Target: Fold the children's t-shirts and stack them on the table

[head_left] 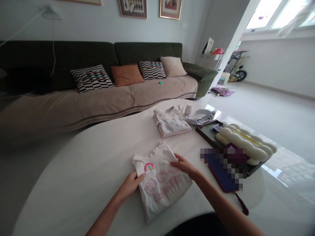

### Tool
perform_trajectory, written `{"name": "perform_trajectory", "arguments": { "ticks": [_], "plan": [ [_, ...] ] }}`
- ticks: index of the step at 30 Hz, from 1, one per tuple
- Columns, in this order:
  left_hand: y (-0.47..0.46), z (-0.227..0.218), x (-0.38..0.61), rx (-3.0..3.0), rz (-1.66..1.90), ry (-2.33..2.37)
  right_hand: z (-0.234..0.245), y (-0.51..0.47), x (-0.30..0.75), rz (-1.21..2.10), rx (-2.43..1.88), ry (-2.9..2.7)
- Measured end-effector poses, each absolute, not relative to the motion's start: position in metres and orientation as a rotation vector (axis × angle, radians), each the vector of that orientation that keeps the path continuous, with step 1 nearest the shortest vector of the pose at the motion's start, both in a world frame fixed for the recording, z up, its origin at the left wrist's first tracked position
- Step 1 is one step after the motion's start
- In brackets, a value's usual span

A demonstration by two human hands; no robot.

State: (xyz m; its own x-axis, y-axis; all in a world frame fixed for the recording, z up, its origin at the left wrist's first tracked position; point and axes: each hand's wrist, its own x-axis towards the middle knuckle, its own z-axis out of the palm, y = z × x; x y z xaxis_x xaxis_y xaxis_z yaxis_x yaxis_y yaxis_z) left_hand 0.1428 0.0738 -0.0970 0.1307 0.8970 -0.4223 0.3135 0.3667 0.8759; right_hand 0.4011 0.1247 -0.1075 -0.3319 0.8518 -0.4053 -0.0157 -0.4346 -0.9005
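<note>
A folded white T-shirt (162,196) with pink cartoon prints and a small rainbow patch lies on the white table, its neckline pointing away from me. My left hand (131,183) grips its left edge just below the rainbow, thumb on top and fingers tucked under the cloth. On the opposite side, my right hand (184,165) holds the right edge near the shoulder, thumb over the fabric and fingertips partly hidden. Farther back on the table sits a stack of folded light-pink clothes (172,123), apart from both hands.
Right of the shirt lie a dark-blue case (221,172) with a strap and a tray (206,134) bearing a cream cloud-shaped tissue box (246,141). A silvery packet (200,117) and white bottle (188,109) stand near the stack. A sofa (137,95) with cushions runs behind the table (81,173).
</note>
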Motion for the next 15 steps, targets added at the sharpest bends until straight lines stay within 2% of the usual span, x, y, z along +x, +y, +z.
{"name": "perform_trajectory", "arguments": {
  "ticks": [3,5,9,15],
  "plan": [
    [0.048,-0.099,0.154,1.399,0.67,1.573,-0.105,0.107,0.409,1.956,-1.23,-1.128],
    [0.032,-0.097,0.165,1.349,0.743,1.544,-0.1,0.094,0.411,2.033,-1.175,-1.128],
    [0.014,-0.083,0.182,0.821,0.875,1.263,-0.095,0.075,0.41,2.122,-1.15,-1.078],
    [0.0,-0.07,0.183,0.298,0.706,0.925,-0.088,0.07,0.414,2.156,-1.17,-0.993]
  ]
}}
